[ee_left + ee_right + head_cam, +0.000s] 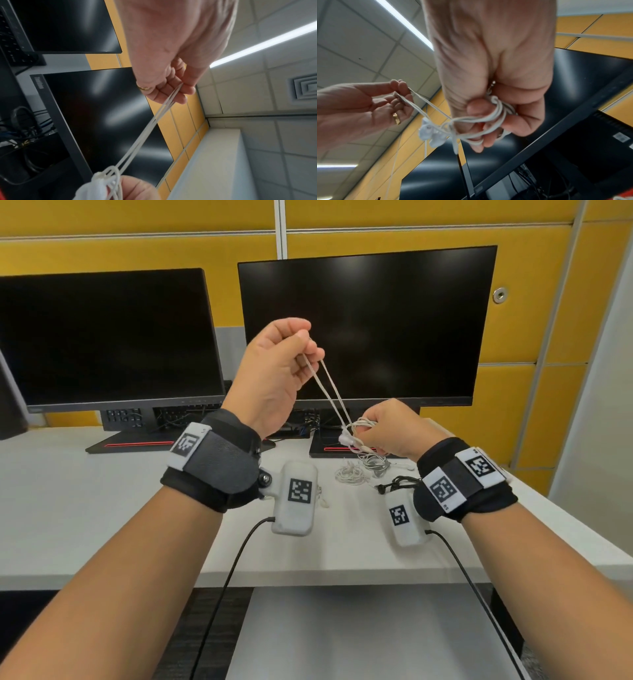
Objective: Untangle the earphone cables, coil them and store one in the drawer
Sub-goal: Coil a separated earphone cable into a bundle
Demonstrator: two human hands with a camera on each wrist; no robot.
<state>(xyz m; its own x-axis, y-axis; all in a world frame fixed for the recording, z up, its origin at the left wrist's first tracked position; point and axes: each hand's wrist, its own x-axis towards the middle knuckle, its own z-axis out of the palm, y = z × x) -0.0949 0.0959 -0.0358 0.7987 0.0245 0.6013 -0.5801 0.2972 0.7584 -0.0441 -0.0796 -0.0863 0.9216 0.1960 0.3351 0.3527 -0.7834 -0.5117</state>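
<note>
My right hand (380, 428) (488, 125) is curled round a coil of white earphone cable (359, 426) (479, 120), several loops wrapped over its fingers, with the white earbuds (431, 134) dangling beside them. My left hand (294, 354) (173, 92) is raised higher and pinches two taut strands of the same cable (334, 392) (145, 134) that run down to the coil. On the desk below lie a loose white earphone bundle (352, 474), a greyish coil (375, 463) and a black earphone (394, 484). No drawer shows in any view.
Two dark monitors (102, 337) (370, 323) stand at the back of the white desk (85, 508), with cables and a dock behind them. A yellow partition wall (513, 405) rises behind. The desk's front edge runs just under my forearms.
</note>
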